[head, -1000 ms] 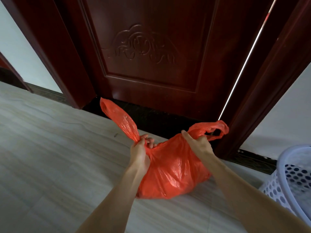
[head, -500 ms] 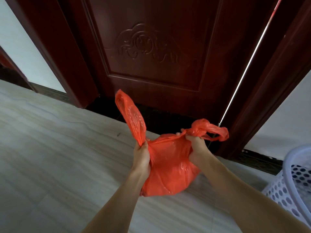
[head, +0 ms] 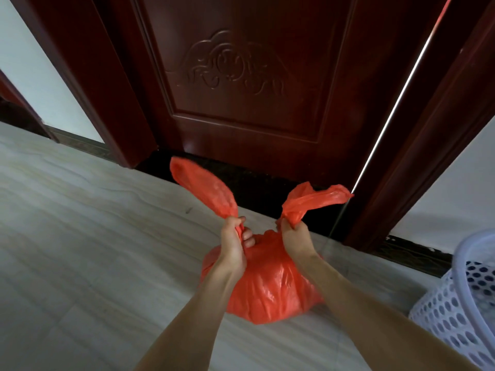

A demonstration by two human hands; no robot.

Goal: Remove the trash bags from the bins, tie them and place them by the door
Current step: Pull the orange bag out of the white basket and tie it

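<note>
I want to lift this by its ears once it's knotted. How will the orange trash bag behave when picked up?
The orange trash bag will probably sag and change shape: its thin glossy film is wrinkled and slumps on the floor. It looks fairly light, being small. The left hand and right hand bunch its ears easily, so the plastic is floppy, perhaps slippery.

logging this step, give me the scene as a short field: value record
scene: floor in front of a dark red wooden door, shut or nearly so
bag: orange trash bag resting full on the pale floor
left hand: left hand fisted on the bag's left ear
right hand: right hand fisted on the bag's right ear
knot: ears held apart, no knot visible
bin: white perforated bin at right edge, apart from the bag
</note>
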